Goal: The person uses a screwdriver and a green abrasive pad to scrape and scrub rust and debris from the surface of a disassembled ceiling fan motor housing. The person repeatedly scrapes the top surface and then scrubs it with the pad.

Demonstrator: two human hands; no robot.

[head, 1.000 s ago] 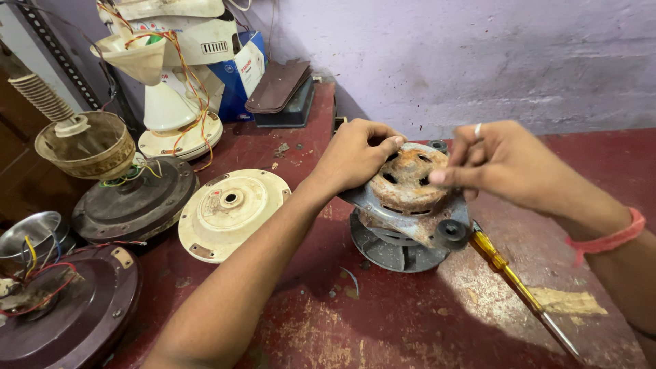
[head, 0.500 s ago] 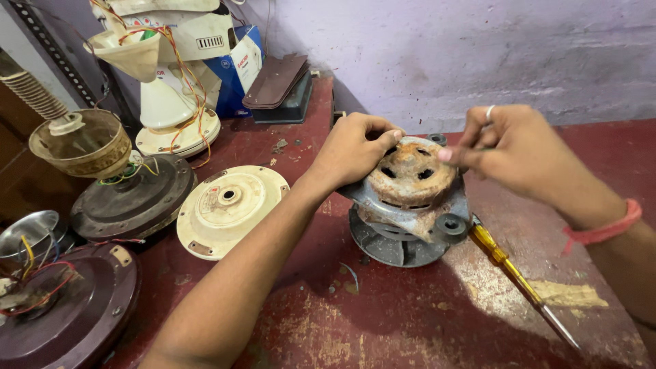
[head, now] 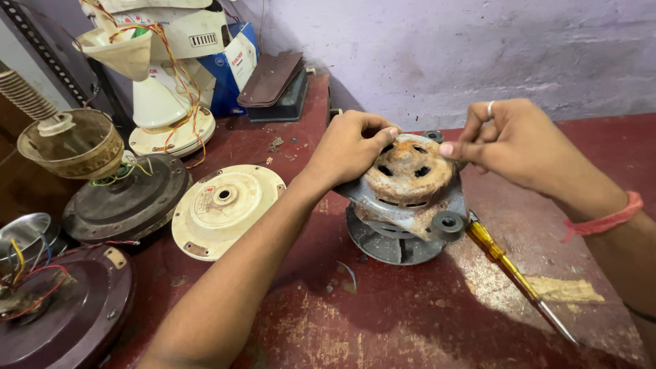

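A blue and white carton (head: 232,65) stands at 11 o'clock on the red bench (head: 410,321), against the wall, with a dark flat pack (head: 273,85) leaning just beside it. A small red and white label sits on the cream round cover (head: 225,208) at 9 o'clock.

The left hand (head: 348,147) reaches in from 7 o'clock, fingers curled over the upper left rim of the rusty motor housing (head: 410,184) and clenched on it. The right hand (head: 512,140) comes from 3 o'clock, thumb and fingertips pinched on the housing's upper right edge; a ring shows on one finger, a red band on the wrist. The housing sits at bench centre, tilted, on a grey finned base.

A yellow-handled screwdriver (head: 509,270) lies at 4 o'clock, touching the housing. A tan bowl-shaped shell (head: 65,143) at 9 o'clock holds a white spindle and coloured wires.
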